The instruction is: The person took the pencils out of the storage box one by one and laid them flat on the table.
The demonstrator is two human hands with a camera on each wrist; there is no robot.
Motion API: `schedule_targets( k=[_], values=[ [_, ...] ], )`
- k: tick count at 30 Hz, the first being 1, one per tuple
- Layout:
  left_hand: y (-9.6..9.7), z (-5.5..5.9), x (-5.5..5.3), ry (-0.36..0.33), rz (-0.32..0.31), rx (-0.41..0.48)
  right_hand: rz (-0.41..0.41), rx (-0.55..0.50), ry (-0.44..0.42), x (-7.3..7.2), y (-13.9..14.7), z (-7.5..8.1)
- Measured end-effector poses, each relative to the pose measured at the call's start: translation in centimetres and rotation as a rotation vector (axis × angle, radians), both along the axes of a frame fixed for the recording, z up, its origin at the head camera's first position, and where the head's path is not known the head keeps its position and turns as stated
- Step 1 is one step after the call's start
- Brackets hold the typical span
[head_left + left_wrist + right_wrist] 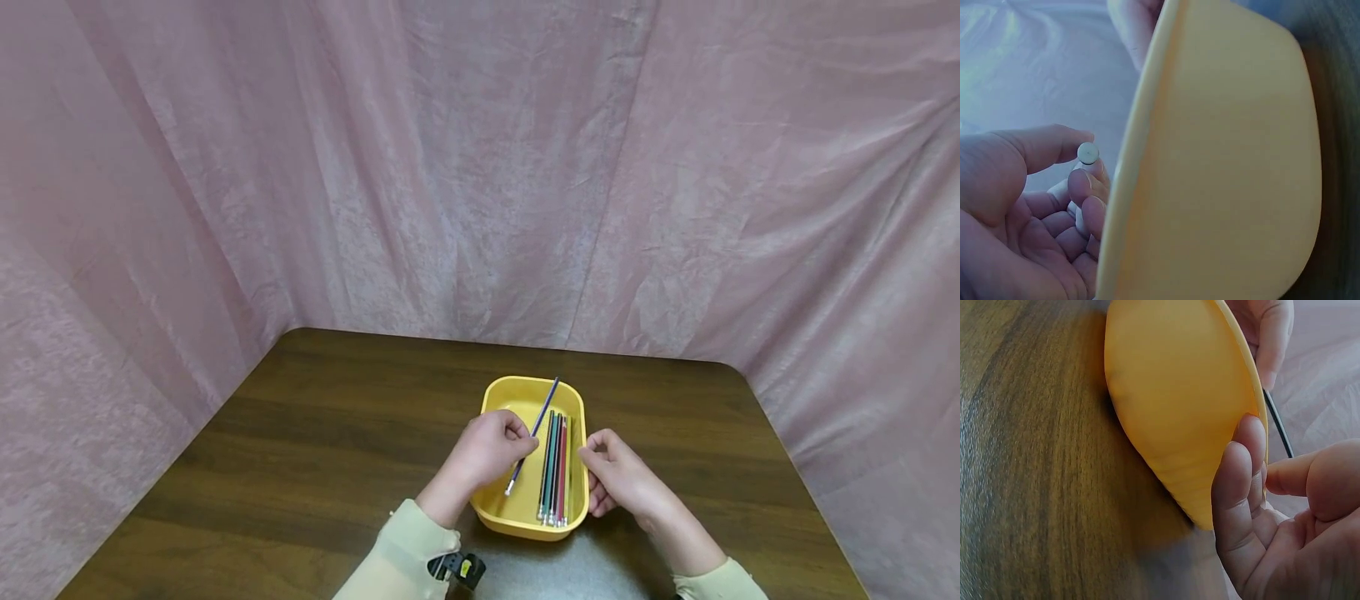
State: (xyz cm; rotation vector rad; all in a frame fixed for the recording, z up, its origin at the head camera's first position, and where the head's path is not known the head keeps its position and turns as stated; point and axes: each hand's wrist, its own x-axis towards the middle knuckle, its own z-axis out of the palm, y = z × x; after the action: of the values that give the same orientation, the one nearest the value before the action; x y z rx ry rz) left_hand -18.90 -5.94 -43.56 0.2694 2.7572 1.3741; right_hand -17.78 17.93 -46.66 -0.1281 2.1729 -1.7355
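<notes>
My left hand point(494, 446) pinches a blue-purple pencil point(546, 405) between thumb and fingertips, over the left part of a yellow tray point(491, 518). The pencil slants, its eraser end toward me; in the left wrist view that pale round end point(1088, 153) faces the camera. My right hand point(617, 475) grips the tray's right rim, thumb on the inner side and fingers point(1235, 481) against the outer wall. Along the tray's right side lie several pencils point(553, 471) in dark, green, red and yellow, side by side with their eraser ends toward me.
The tray stands on a dark brown wooden table point(337, 433) near its front. Pink curtains point(480, 167) hang behind the table and at both sides. A black strap with a small device point(457, 568) sits on the left wrist, over a pale sleeve.
</notes>
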Motion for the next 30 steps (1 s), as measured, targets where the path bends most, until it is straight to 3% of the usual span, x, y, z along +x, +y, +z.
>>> schedule_targets(
  k=[9,19,30],
  values=[
    [-1.8,0.1,0.0,-0.015,0.016,0.044,0.002,0.001,-0.005,-0.1,0.0,-0.2],
    [-3.8,1.0,0.1,-0.040,0.046,0.100,-0.006,0.009,0.002,0.0,0.1,0.0],
    [-6.7,1.3,0.5,-0.002,0.114,0.129,-0.004,0.015,-0.006,0.2,0.2,0.0]
  ],
)
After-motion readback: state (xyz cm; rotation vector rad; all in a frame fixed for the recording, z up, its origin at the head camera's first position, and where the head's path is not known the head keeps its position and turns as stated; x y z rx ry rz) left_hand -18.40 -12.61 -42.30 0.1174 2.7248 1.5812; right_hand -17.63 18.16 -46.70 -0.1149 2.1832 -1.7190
